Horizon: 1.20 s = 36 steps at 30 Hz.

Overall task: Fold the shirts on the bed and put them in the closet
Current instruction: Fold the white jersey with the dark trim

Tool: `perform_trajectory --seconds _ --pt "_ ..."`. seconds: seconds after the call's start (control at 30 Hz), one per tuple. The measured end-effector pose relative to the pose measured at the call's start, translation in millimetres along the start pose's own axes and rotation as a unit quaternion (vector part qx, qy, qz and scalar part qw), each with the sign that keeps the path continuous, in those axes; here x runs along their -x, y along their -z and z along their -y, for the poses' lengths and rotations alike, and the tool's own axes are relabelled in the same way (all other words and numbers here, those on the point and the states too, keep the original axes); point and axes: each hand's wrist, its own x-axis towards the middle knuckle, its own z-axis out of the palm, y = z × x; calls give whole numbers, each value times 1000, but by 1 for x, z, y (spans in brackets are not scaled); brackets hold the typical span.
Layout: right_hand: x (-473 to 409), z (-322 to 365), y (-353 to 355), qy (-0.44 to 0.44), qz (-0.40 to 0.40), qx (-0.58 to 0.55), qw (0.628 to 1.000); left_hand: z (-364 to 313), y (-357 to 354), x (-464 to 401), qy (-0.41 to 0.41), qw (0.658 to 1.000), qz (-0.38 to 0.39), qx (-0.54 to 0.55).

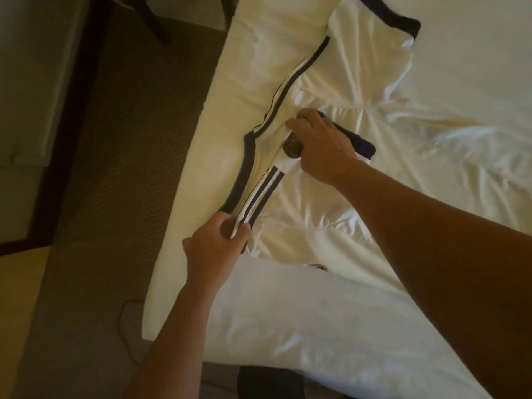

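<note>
A white shirt (354,82) with dark navy stripes and trim lies spread and wrinkled on the white bed (218,110). My left hand (218,243) pinches the striped shoulder seam near the bed's left edge. Farther up, my right hand (319,142) grips the shirt around its dark collar, beside a round crest. One dark-cuffed sleeve (403,24) reaches toward the top of the view. The closet is not in view.
A white pillow (302,326) lies at the near end of the bed. Left of the bed runs patterned carpet (115,168) with a cable (126,312) on it. Dark chair legs (155,21) stand at the top left. A dark item (270,381) lies at the bottom.
</note>
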Motion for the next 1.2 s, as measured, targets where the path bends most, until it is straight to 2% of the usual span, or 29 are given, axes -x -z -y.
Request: perform_trajectory --seconds 0.13,0.2,0.33,0.4,0.5,0.6,0.73,0.9,1.07,1.2 --pt "-7 0 -6 -18 -30 -8 999 12 5 0 -34 995 29 -84" --pt "-9 -2 -9 -27 -37 3 999 17 5 -4 -37 993 20 -111" --pt "-11 -4 -9 -52 -66 14 996 13 -1 -9 -7 992 -59 -110" --pt "-10 0 -7 -59 -92 6 994 5 -11 -6 -20 979 -110 -171" --pt "-3 4 -3 -53 -129 0 990 -9 -28 1 -78 961 -145 -220" --pt "13 3 4 -41 -180 35 982 -11 -39 1 -163 946 -130 -249" --pt "61 -4 5 -63 -248 105 961 -1 -42 -9 -178 940 -110 -268" --pt "143 -11 -11 -73 -258 74 960 -1 -40 -11 -200 934 -125 -267" --pt "209 -25 -55 -52 -209 47 975 3 -33 -10 -205 945 -115 -229" --pt "228 -32 -76 -41 -181 44 982 16 -23 -14 -307 913 -95 -251"
